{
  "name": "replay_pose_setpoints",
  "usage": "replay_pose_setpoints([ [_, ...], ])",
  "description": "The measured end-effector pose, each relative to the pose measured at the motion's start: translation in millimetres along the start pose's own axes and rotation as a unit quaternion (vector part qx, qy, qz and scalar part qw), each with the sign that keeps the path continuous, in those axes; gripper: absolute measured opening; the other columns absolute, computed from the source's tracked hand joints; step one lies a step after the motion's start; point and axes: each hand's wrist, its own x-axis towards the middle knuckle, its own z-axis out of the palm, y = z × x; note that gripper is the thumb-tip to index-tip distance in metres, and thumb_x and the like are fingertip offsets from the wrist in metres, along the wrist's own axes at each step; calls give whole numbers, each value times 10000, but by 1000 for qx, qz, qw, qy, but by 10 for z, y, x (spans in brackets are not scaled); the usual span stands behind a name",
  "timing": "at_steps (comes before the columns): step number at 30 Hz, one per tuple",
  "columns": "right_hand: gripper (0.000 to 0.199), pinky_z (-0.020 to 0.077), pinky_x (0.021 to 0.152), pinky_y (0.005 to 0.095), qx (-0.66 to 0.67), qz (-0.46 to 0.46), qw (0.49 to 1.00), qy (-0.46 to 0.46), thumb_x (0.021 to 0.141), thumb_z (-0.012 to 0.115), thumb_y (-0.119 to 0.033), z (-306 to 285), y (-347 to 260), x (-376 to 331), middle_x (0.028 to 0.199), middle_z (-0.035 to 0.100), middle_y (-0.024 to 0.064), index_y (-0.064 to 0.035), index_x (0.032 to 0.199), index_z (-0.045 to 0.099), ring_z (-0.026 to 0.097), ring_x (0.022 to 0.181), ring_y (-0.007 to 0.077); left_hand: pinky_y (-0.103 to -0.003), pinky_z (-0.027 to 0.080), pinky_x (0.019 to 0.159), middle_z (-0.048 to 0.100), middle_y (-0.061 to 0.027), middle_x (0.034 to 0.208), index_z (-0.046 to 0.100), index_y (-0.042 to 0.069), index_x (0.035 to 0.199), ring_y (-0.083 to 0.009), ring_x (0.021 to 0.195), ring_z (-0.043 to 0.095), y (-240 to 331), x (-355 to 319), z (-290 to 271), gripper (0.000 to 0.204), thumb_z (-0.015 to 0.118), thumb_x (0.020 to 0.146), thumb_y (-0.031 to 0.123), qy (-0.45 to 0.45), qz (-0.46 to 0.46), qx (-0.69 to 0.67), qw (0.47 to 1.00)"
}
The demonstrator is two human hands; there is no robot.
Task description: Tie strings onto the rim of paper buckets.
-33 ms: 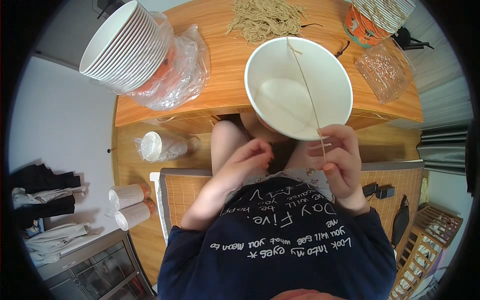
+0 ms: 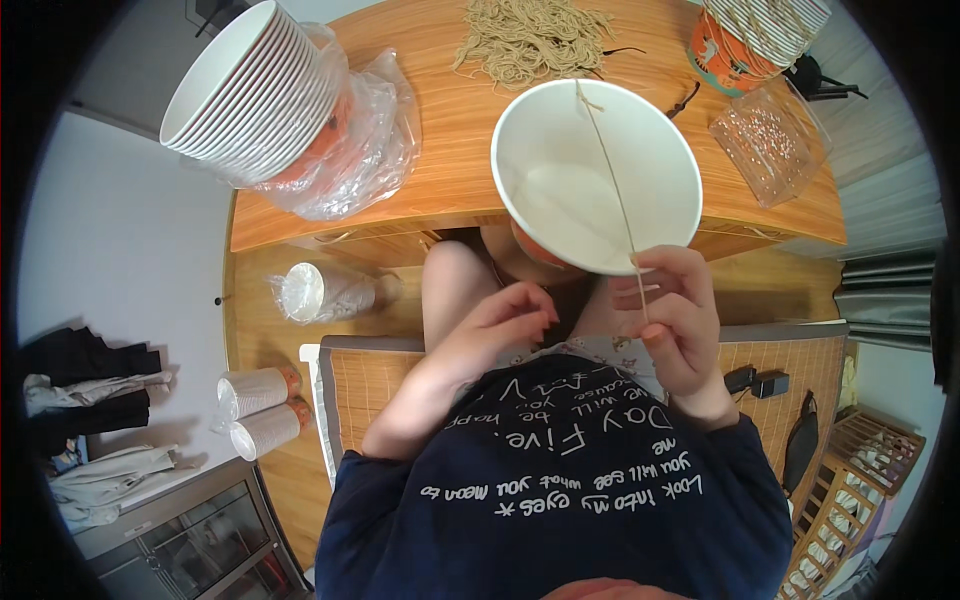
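Observation:
A large white paper bucket point(image 2: 560, 140) with orange on its outside leans at the table's front edge, its wide mouth turned up toward me. A thin tan cord point(image 2: 609, 165) runs across that mouth, knotted at the far rim. My right hand point(image 2: 682, 305) is at the near right rim, fingers closed on the cord's near end, which hangs down toward the thumb. Left of the bucket, my left hand point(image 2: 512, 318) hovers above my lap with loosely bent fingers, and no object shows in it.
A stack of white buckets point(image 2: 255, 95) in clear plastic stands on the table's left. Behind lies a heap of tan cords point(image 2: 530, 40). At right are corded orange buckets point(image 2: 735, 50) and a clear box of small beads point(image 2: 765, 145). Wrapped bucket stacks point(image 2: 325, 292) lie on the floor.
The bucket has tipped slightly, its near rim rising a little and more of its orange outside showing. My right hand has moved up slightly with it; the left hand has shifted slightly right.

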Motion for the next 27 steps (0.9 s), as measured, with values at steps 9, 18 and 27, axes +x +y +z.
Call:
replay_pose_setpoints([
  [9,147,459,1007,434,94,-72,991,-67,955,568,-130,110,38,115,1440,366,269,-20,1009,649,529,1250,359,-242,432,912,596,-19,1162,504,40,1314,-92,1047,545,222,-27,349,356,526,1013,229,-104,-84,-61,989],
  [18,316,351,1076,423,176,-16,978,110,924,559,-142,-113,424,-189,1414,413,214,-7,1208,529,450,1295,299,-332,365,1068,477,-83,1395,348,47,1463,-165,1272,453,-16,56,144,533,547,990,191,-81,71,-97,989],
  [27,253,447,908,328,-107,320,888,312,927,601,-103,-276,1739,-1655,1091,545,94,-18,1151,520,529,1003,187,-216,395,695,568,26,874,615,75,985,-86,782,494,-1751,-520,-1440,124,559,994,185,364,-14,29,931],
])
